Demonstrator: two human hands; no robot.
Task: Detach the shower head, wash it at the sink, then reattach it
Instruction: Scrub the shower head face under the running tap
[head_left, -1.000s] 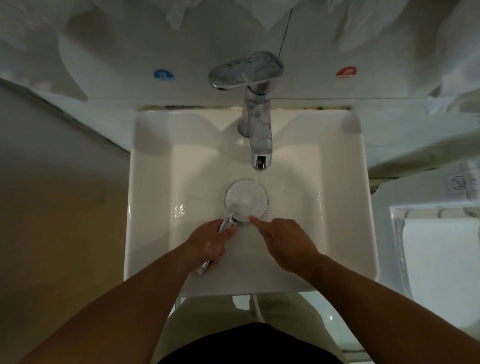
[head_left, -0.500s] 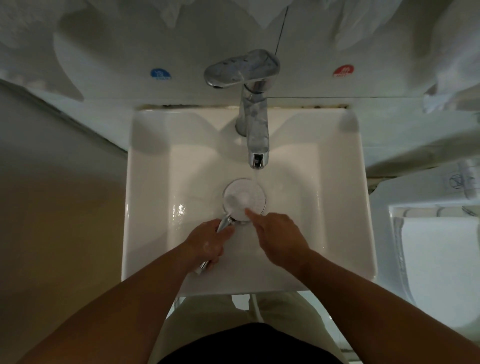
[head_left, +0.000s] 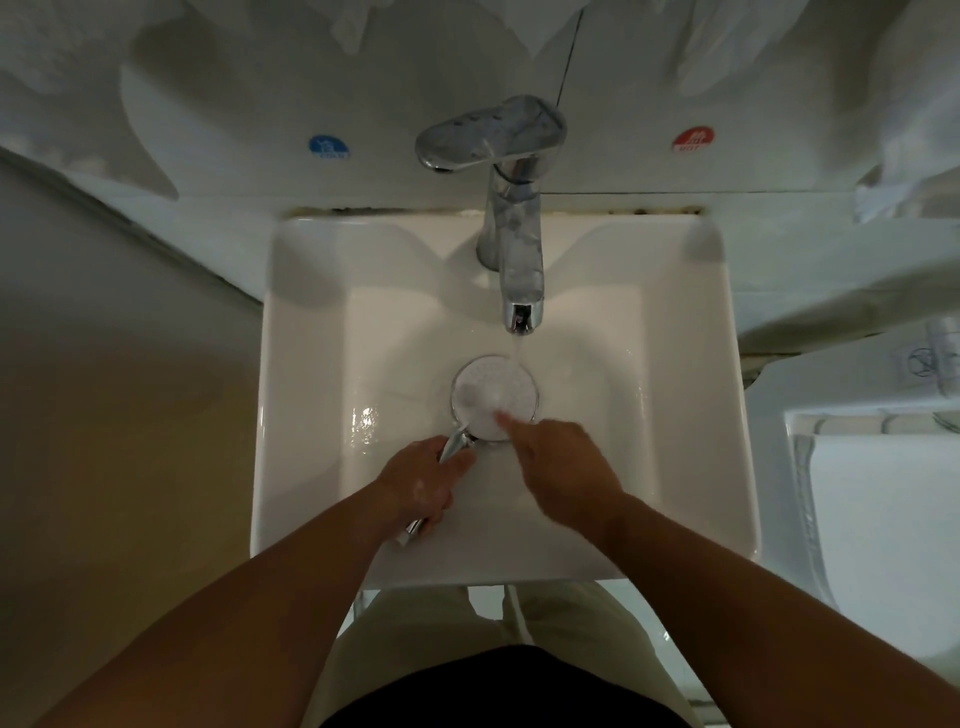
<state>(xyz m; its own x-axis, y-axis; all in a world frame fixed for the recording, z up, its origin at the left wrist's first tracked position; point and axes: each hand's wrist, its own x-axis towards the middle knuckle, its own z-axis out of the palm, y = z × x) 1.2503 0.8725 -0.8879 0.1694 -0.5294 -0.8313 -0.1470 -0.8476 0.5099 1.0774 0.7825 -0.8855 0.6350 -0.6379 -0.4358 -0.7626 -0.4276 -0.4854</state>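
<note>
Pushes the outstretched index finger of the right hand (head_left: 561, 467) slightly further onto the spray face of the shower head (head_left: 480, 389) than before, other fingers curled, grasping nothing. Grips the handle (head_left: 458, 442) in the left hand (head_left: 421, 480) at 7 o'clock, holding the head face-up in the sink (head_left: 311, 364) under water from the faucet (head_left: 517, 260) at 12 o'clock.

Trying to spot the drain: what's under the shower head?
Only wet white sink shows around the shower head; its round face covers whatever lies directly beneath, any drain included.
</note>
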